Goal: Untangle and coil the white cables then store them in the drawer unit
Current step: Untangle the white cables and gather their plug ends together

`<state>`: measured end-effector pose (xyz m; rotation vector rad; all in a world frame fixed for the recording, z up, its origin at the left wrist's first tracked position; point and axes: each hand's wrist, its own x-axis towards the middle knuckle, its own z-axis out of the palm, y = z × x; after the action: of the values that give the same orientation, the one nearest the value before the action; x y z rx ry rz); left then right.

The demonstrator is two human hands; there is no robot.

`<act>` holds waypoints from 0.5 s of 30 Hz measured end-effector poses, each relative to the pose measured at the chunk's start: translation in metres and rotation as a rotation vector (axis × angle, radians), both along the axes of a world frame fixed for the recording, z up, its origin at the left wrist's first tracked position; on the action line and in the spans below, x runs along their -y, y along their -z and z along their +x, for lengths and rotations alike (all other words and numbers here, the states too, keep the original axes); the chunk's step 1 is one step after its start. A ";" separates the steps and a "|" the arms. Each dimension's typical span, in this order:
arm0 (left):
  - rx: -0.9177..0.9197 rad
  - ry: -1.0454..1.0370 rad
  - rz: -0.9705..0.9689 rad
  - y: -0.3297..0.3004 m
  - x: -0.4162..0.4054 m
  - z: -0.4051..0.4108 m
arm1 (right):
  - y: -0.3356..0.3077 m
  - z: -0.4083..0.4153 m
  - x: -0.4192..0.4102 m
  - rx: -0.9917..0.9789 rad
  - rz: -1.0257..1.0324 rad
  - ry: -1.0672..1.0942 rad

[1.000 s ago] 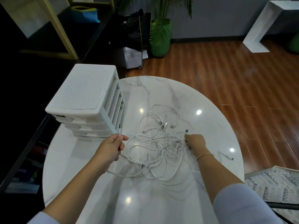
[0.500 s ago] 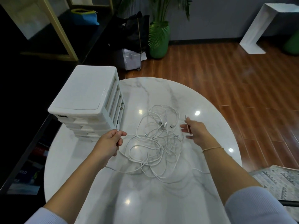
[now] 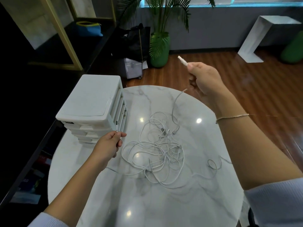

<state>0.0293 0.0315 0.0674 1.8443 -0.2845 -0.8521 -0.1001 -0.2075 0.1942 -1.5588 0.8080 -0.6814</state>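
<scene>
Round marble table (image 3: pixel 114 202) on a wood floor (image 3: pixel 262 89), with a green plant pot (image 3: pixel 159 51) and a white bench (image 3: pixel 255 38) far off by the wall. Dark shelving along the left, a blue bag (image 3: pixel 89 28) on it.

White drawer unit (image 3: pixel 91 102) at the table's far-left edge, fronts facing right, all drawers pushed in as far as can be told.

White cables (image 3: pixel 157 149) heaped in a loose tangle at the table's middle, several plug ends poking out of the knot, one loop (image 3: pixel 212 163) trailing off to the near right.

Left hand (image 3: pixel 109 145) just right of the unit's near corner, thumb and forefinger pinching one cable below its plug (image 3: pixel 117 126), plug pointing up against the drawer fronts. Much as half a second ago, barely shifted.

Right hand (image 3: pixel 205 77) now lifted high and far, above the table's far-right rim, where half a second ago it hovered low beside the tangle. Fingers curled round a second plug end (image 3: pixel 182 60), which sticks out up and to the left of the fist. Strand (image 3: pixel 174 105) drawn up from the heap toward that hand, taut-looking, upper part blurred. Thin bracelet (image 3: pixel 232 117) on the right wrist, pale sleeves (image 3: pixel 278 203) at both forearms.

Heap itself stretched a little toward the far right compared with before; still knotted, nothing coiled, nothing in the drawers.
</scene>
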 end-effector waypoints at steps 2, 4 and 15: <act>-0.009 -0.026 -0.034 -0.004 0.004 -0.002 | 0.000 0.003 -0.009 -0.017 0.028 -0.095; -0.021 -0.049 -0.067 -0.007 0.008 -0.005 | 0.011 0.006 -0.020 -0.076 0.060 -0.204; -0.107 -0.023 -0.193 -0.014 0.023 -0.033 | 0.080 0.014 -0.090 -0.349 -0.034 -0.311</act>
<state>-0.0034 0.0090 0.0817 1.6153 -0.2679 -0.8728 -0.0860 -0.1179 0.1138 -1.8136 0.7845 -0.1994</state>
